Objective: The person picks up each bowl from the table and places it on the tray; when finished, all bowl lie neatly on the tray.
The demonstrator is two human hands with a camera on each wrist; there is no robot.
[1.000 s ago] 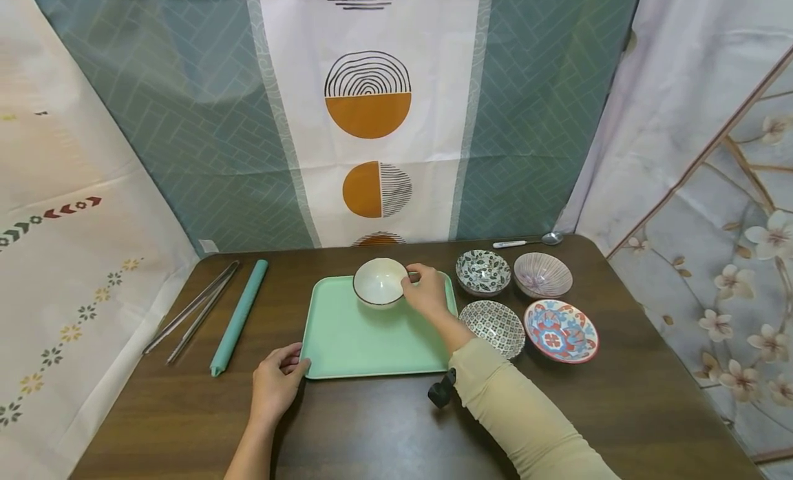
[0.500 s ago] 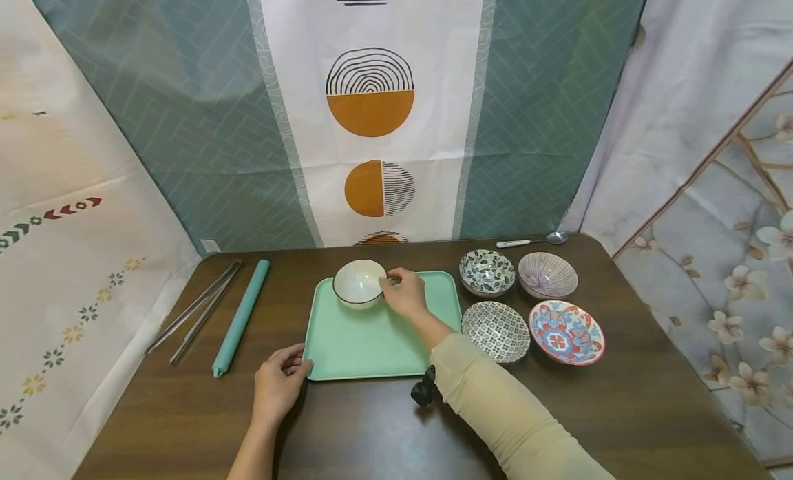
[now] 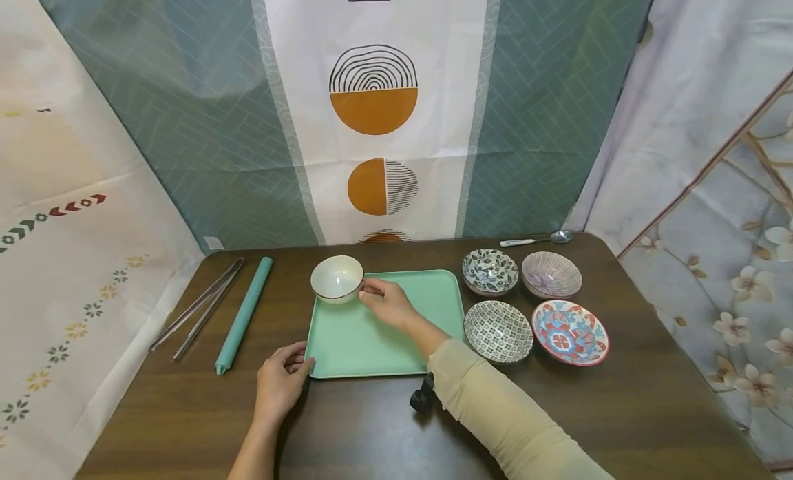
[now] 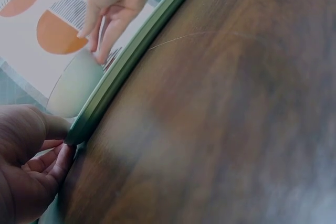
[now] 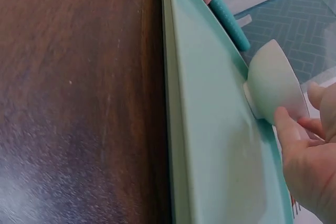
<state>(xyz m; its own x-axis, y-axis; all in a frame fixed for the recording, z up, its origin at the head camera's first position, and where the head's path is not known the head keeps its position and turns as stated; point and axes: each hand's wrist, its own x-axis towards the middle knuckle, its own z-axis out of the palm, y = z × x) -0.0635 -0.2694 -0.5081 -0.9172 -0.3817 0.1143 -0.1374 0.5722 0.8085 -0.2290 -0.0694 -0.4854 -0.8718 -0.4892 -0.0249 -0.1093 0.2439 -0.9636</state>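
A white bowl (image 3: pixel 336 277) with a dark rim is at the back left corner of the mint-green tray (image 3: pixel 372 342). My right hand (image 3: pixel 389 303) pinches the bowl's right side at the rim. In the right wrist view the bowl (image 5: pixel 273 80) stands upright, its foot at the tray's far edge; whether it touches the tray I cannot tell. At the front left corner my left hand (image 3: pixel 281 382) grips the tray. The left wrist view has the thumb on one side of the tray edge (image 4: pixel 123 69) and the fingers on the other.
Right of the tray are a leaf-patterned bowl (image 3: pixel 490 271), a purple-striped bowl (image 3: pixel 551 274), a lattice-patterned bowl (image 3: pixel 498 332) and a red-rimmed bowl (image 3: pixel 570 333). Behind them lies a spoon (image 3: pixel 537 240). Metal tongs (image 3: pixel 201 308) and a teal roll (image 3: pixel 244 315) lie left.
My right hand has carried the white bowl leftward along the back of the tray to its left corner. The left hand keeps its grip on the tray's front corner.
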